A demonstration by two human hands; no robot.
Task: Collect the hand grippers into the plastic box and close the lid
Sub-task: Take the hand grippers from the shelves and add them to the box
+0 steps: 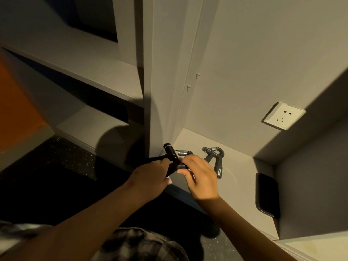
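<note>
A black hand gripper (174, 155) with a steel coil spring is held just above the front left corner of a pale shelf (243, 172). My left hand (150, 176) grips one of its handles from the left. My right hand (201, 178) holds its other handle, thumb underneath. A second black hand gripper (216, 159) with its own small spring lies on the shelf just behind and to the right of my right hand, untouched. No plastic box shows in this view.
A dark phone (266, 194) lies flat on the shelf at the right, near a side wall. A white wall socket (283, 115) sits on the back wall above. A vertical panel (160, 91) bounds the shelf's left; open shelves lie left of it, dark speckled floor below.
</note>
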